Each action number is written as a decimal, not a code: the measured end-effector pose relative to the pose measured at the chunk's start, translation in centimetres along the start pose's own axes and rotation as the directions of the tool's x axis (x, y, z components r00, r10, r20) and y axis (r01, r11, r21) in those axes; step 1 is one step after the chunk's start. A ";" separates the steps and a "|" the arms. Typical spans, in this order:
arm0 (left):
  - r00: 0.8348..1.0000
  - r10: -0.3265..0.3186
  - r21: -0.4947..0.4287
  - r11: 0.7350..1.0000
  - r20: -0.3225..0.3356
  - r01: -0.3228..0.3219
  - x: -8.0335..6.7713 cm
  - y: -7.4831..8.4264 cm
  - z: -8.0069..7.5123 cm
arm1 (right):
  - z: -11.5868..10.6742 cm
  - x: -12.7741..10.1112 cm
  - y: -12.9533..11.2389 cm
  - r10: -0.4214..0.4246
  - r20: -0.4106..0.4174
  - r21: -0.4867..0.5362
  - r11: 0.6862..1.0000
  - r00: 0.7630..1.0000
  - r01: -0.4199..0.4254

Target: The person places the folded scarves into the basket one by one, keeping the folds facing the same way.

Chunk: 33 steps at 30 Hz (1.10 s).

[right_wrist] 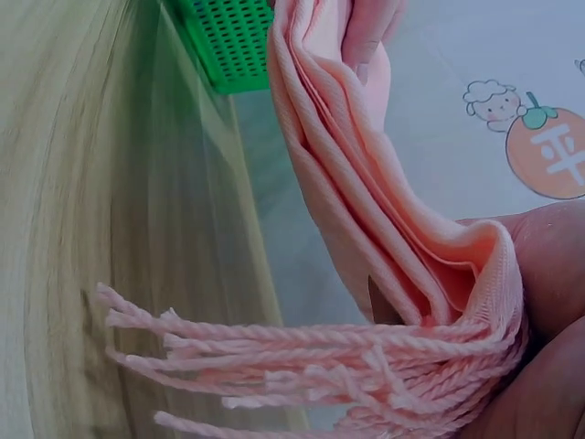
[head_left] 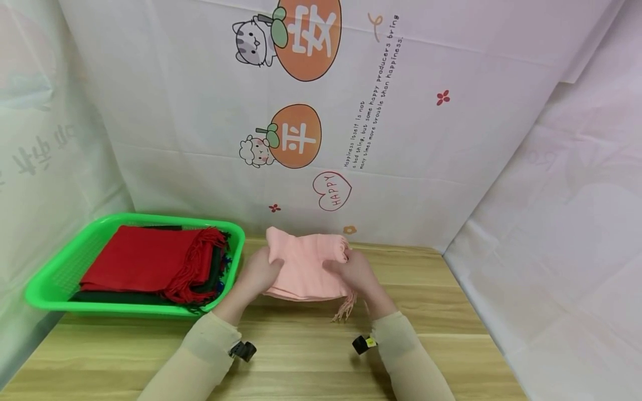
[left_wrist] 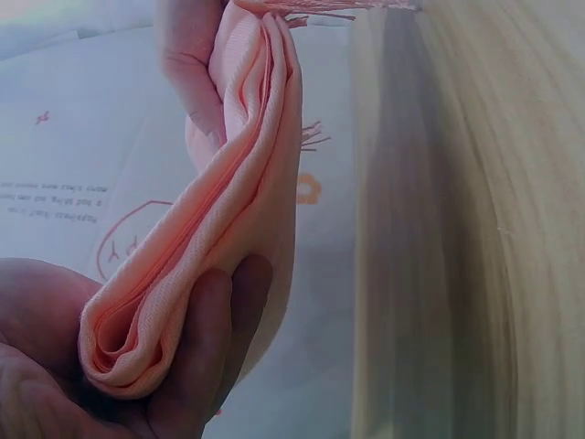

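Note:
Between both hands hangs a pink folded scarf [head_left: 303, 267], lifted over the wooden table, its twisted fringe [right_wrist: 366, 375] dangling at the right end. My left hand [head_left: 261, 270] grips the left side, thumb on the near face; in the left wrist view its fingers [left_wrist: 210, 320] curl round the folded edge. At the fringed end, my right hand [head_left: 356, 273] holds the other side, thumb on the near face as well. Several stacked layers of the scarf [left_wrist: 187, 247] show along its lower edge in both wrist views.
To the left stands a green plastic basket [head_left: 37, 292] with perforated walls. In it lie a folded red scarf [head_left: 142, 256] and dark fabric [head_left: 120, 298] beneath, fringes at the right. A wooden table [head_left: 301, 356] lies below, with a printed white cloth [head_left: 401, 167] behind it.

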State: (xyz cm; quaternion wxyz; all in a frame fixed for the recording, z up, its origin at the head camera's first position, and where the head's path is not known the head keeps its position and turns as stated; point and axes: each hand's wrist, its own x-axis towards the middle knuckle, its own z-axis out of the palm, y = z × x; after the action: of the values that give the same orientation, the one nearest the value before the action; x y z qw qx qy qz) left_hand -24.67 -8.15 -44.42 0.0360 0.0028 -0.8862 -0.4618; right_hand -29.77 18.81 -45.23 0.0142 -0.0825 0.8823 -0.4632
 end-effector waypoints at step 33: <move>1.000 0.013 -0.186 0.982 0.020 -0.009 -3.2 -0.2 -5.7 | 0.5 -3.0 -4.9 -0.020 -0.018 0.147 0.989 1.000 0.023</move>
State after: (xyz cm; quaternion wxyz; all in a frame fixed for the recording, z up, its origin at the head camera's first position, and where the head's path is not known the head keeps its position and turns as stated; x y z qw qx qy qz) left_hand -21.11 -12.80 -41.55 0.0290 -0.0103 -0.8395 -0.5425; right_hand -26.07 16.11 -41.63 0.0078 -0.0868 0.8448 -0.5279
